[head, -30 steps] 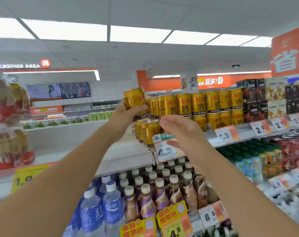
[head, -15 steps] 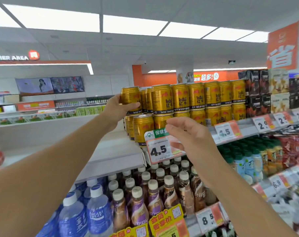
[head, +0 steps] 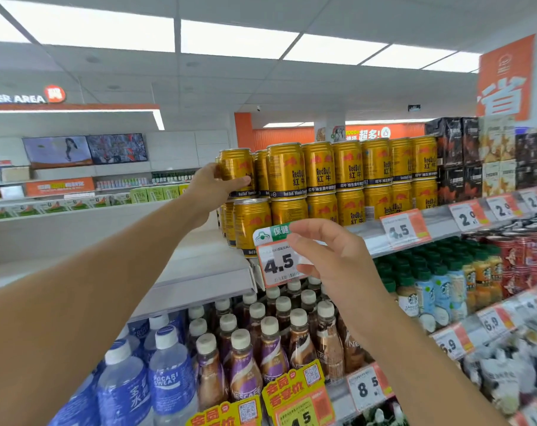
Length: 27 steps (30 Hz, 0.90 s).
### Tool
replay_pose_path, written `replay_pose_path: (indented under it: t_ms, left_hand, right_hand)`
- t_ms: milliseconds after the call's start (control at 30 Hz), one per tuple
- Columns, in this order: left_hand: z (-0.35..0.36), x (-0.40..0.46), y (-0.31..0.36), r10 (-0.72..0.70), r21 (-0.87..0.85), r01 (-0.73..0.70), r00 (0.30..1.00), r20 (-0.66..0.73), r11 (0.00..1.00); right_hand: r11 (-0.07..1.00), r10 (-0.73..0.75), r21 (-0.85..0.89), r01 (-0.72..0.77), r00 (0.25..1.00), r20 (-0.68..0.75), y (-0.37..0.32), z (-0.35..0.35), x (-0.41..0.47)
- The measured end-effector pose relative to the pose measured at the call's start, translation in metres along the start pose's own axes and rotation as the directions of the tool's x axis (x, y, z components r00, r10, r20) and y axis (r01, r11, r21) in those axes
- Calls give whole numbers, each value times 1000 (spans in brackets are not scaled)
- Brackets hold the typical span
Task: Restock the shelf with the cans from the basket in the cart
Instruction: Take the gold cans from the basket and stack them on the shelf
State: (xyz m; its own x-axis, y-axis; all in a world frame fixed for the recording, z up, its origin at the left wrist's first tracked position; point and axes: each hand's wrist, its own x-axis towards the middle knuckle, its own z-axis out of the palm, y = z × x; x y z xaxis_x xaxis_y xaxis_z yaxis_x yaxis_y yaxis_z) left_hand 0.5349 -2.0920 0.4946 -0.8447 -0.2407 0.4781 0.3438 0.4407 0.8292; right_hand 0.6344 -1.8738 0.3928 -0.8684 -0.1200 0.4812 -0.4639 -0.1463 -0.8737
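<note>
My left hand (head: 213, 187) grips a gold can (head: 236, 172), thumb across its front and fingers behind it. The can stands upright at the left end of the upper tier of stacked cans (head: 347, 179) on the shelf (head: 205, 265), set on the tops of the lower tier and just beside its neighbour. The cans are smooth, glossy metal cylinders with ridged rims and a dark band near the base; their faces read "RedBull" with the characters 红牛 and a red bull emblem, and the band carries small print beginning "Red Bull Vitamin".

My right hand (head: 332, 256) hangs in front of the shelf edge with its fingers loosely curled, holding nothing. It partly covers a price tag (head: 276, 259), a flat card with a green top strip reading 保健 and large black figures "4.5" above a barcode. Whether my fingertips touch the card I cannot tell.

Further right on the same shelf edge is another orange-and-white tag (head: 404, 230), also "4.5".

Below, on the next shelf, stand brown coffee bottles (head: 261, 348) with cream caps and purple "NESCAFE" wraps, and at the left clear plastic bottles (head: 169, 379) with blue "POCARI SWEAT" labels. A tag (head: 365, 387) under them shows "8.5".
</note>
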Motion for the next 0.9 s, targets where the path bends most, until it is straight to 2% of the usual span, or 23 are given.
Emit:
replay_pose_path:
  t_ms: [300,433,500,567,600,633,700,733,800,833,867,900]
  left_hand:
    - [-1,7,-9,-2,19,3,999,-37,1000]
    - [0,3,-10,-57,-10,57,998,-31,998]
    - [0,-10,2,-57,-54,52,993,-102,997]
    - [-10,-34,23,82,-37,-100,939,-334,994]
    - [-7,-57,28,201,-7,-222,898,-392,975]
    - [0,-86,28,322,17,-341,870,-374,940]
    - [36,-151,0,511,-6,-524,834,-208,852]
    - [62,-190,-24,501,-67,-507,861,-88,859]
    - [113,-272,-72,325,-165,-298,931,165,940]
    - [137,-312,-99,181,-155,-136,928,325,979]
    - [161,-352,-131,35,-108,17,889,457,994]
    - [181,-384,-161,-81,-39,122,834,546,992]
  right_hand:
    - [1000,16,-21,-16,1000,-10,2,-3,-3]
    - [1000,20,-17,-20,1000,-9,7,-4,-5]
    - [999,48,-23,-48,999,2,9,-8,-8]
    - [997,48,-67,-45,998,42,12,-14,-11]
    - [995,64,-79,-61,997,42,20,-22,-19]
    - [991,105,-84,-102,994,26,34,-32,-31]
    - [978,202,-50,-203,979,-26,76,-60,-68]
    - [958,284,-28,-287,956,-66,105,-79,-95]
    - [884,454,-40,-465,877,-155,163,-115,-154]
    - [822,548,-45,-567,811,-202,194,-134,-187]
    - [747,644,-1,-665,724,-247,224,-150,-223]
    - [680,700,-30,-732,661,-270,252,-164,-253]
